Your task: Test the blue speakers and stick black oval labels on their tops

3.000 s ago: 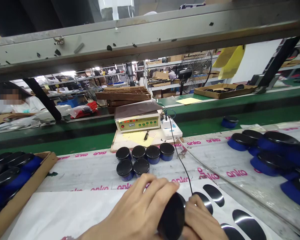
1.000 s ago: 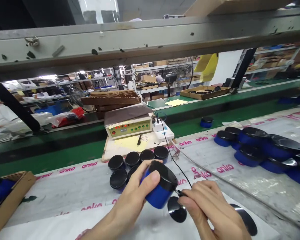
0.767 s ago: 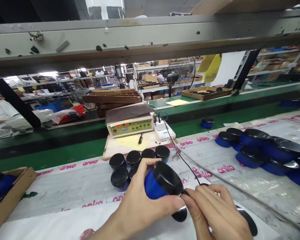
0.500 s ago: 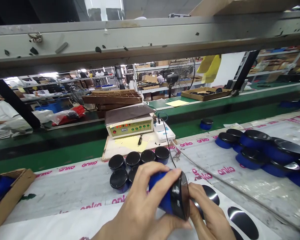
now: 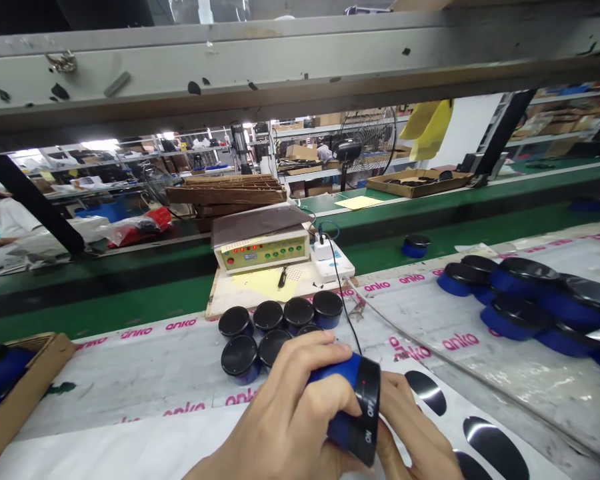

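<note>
My left hand [image 5: 285, 413] grips a round blue knob-like unit [image 5: 337, 370] with a black rim, its fingers wrapped over the blue side. White ON and OFF lettering and a small red mark show on the rim. The flat face points right, turned away from view. My right hand [image 5: 415, 427] is bent against that face, its fingertips partly hidden behind the unit. A white sheet with glossy black discs [image 5: 495, 445] lies under and beside my right hand. Several similar units with black tops [image 5: 239, 357] stand in rows just beyond my left hand.
More blue and black units [image 5: 525, 313] are grouped at right; one [image 5: 416, 245] sits on the green conveyor [image 5: 145, 293]. A control box [image 5: 265, 250], a white scale-like device [image 5: 335, 265] and a cable are behind. A cardboard tray [image 5: 35, 373] stands at left; a beam [image 5: 280, 60] crosses above.
The unit has rotated in my left hand, so the ON and OFF lettering now shows and its face is turned away. My right hand has shifted slightly down with it.
</note>
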Demonstrator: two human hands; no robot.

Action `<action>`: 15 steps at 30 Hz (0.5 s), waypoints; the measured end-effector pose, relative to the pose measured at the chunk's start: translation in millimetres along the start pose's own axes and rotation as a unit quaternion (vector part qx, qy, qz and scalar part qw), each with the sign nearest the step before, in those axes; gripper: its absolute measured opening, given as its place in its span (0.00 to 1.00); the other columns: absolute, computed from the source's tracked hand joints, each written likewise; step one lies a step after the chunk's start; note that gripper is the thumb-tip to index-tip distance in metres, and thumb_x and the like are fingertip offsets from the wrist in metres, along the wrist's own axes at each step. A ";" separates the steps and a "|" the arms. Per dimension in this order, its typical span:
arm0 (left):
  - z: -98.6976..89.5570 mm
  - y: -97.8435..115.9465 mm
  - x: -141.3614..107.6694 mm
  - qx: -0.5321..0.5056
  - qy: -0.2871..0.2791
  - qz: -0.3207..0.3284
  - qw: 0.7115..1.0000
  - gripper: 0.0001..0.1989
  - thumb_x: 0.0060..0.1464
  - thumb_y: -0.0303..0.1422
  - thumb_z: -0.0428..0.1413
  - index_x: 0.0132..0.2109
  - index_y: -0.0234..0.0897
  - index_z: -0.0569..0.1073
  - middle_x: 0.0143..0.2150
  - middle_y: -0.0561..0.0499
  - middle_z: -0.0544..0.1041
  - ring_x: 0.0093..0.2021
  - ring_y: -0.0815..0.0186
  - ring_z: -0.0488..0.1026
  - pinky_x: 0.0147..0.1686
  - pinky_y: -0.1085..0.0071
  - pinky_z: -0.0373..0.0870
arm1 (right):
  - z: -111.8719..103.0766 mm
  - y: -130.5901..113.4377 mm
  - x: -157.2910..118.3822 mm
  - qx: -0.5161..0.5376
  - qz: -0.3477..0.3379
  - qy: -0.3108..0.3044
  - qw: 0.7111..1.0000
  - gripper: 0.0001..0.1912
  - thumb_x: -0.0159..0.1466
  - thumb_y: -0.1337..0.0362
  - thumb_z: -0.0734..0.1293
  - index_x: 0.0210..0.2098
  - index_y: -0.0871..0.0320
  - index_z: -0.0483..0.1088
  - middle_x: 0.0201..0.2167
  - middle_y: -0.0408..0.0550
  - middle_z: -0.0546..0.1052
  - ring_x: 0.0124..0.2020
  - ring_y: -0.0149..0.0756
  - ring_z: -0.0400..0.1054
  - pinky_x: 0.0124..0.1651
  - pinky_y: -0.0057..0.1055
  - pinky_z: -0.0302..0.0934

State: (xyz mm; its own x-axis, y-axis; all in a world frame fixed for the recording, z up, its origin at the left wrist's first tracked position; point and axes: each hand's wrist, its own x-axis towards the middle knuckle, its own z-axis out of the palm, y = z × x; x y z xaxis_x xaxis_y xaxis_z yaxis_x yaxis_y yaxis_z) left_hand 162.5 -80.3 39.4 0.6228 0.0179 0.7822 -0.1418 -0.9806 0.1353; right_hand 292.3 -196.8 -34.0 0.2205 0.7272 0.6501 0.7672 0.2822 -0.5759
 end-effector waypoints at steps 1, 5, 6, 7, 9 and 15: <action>0.1 -0.1 -0.6 0.007 0.000 -0.003 1.000 0.06 0.58 0.28 0.54 0.40 0.34 0.62 0.41 0.39 0.73 0.50 0.58 0.73 0.47 0.64 0.75 | 0.5 0.0 -0.6 -0.002 0.004 -0.003 1.000 0.10 0.66 0.77 0.54 0.34 0.55 0.57 0.28 0.43 0.64 0.32 0.34 0.60 0.37 0.30 0.62; 4.7 -1.2 -5.3 0.022 0.006 -0.011 1.000 0.08 0.59 0.33 0.54 0.40 0.35 0.62 0.40 0.40 0.72 0.48 0.56 0.73 0.46 0.61 0.76 | -0.8 0.9 0.4 -0.017 -0.021 0.002 1.000 0.10 0.65 0.77 0.55 0.33 0.56 0.57 0.26 0.43 0.64 0.30 0.33 0.59 0.36 0.30 0.62; 6.4 -1.6 -6.4 0.023 0.008 -0.012 1.000 0.08 0.59 0.34 0.54 0.40 0.35 0.62 0.40 0.40 0.72 0.48 0.56 0.73 0.46 0.61 0.76 | -2.1 1.3 1.5 -0.023 -0.028 0.004 0.999 0.10 0.65 0.76 0.55 0.33 0.56 0.57 0.25 0.42 0.64 0.29 0.33 0.59 0.36 0.30 0.62; 8.0 -2.0 -7.2 0.022 0.011 -0.012 1.000 0.09 0.59 0.34 0.54 0.40 0.35 0.62 0.40 0.40 0.72 0.48 0.57 0.73 0.46 0.61 0.75 | -3.8 1.7 2.7 -0.031 -0.031 0.004 0.999 0.09 0.66 0.76 0.55 0.34 0.56 0.58 0.25 0.42 0.64 0.29 0.33 0.59 0.36 0.30 0.62; 10.5 -2.7 -8.4 0.011 0.016 -0.012 1.000 0.10 0.58 0.34 0.55 0.40 0.36 0.62 0.41 0.40 0.71 0.49 0.57 0.73 0.47 0.62 0.74 | -7.5 3.0 5.0 -0.050 -0.040 0.003 0.998 0.07 0.66 0.73 0.56 0.34 0.56 0.59 0.25 0.42 0.64 0.28 0.33 0.60 0.35 0.30 0.62; 6.6 -4.7 -13.5 -0.080 -0.118 -0.088 0.986 0.27 0.49 0.35 0.63 0.52 0.39 0.59 0.51 0.42 0.69 0.52 0.57 0.69 0.50 0.63 0.71 | -11.4 8.9 -0.2 -0.071 -0.102 -0.031 0.992 0.10 0.68 0.71 0.56 0.29 0.56 0.60 0.21 0.41 0.64 0.23 0.31 0.61 0.32 0.32 0.60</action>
State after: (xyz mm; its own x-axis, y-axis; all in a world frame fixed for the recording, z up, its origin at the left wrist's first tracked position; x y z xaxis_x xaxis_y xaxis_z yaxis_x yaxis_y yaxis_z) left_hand 159.8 -77.2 24.1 0.8077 0.1210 0.5770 -0.1234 -0.9224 0.3661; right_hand 306.0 -201.5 -33.6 0.0185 0.7022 0.7118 0.8702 0.3393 -0.3573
